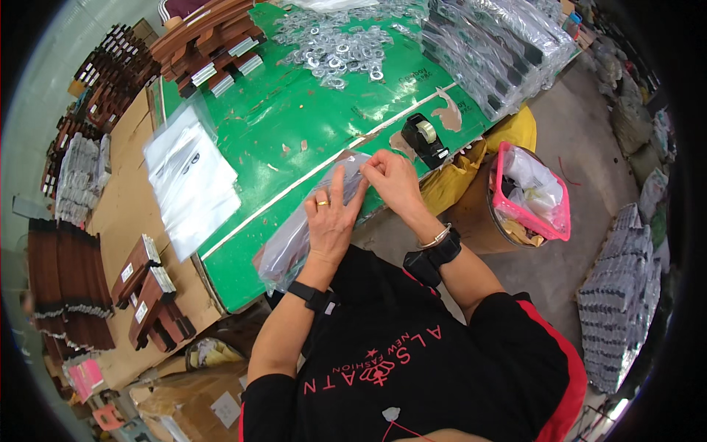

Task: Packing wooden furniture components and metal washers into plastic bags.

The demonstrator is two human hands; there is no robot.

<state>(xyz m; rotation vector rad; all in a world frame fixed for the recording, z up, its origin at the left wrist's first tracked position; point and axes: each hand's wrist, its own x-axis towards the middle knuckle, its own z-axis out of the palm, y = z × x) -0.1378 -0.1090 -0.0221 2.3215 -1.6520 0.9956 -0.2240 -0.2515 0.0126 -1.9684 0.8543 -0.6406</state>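
Note:
A long clear plastic bag lies slantwise along the near edge of the green table, with a flat piece inside that I cannot make out clearly. My left hand rests on the bag with its fingers stretched out over it. At the bag's far right end my right hand is closed, thumb and forefinger pinching the plastic. A black tape dispenser with a roll of tape stands just beyond my right hand.
Flat clear bags lie at the left. Brown slatted pieces are stacked behind them. Small clear packets are heaped at the back, beside a pile of bagged pieces. A pink basket sits on a bin at the right.

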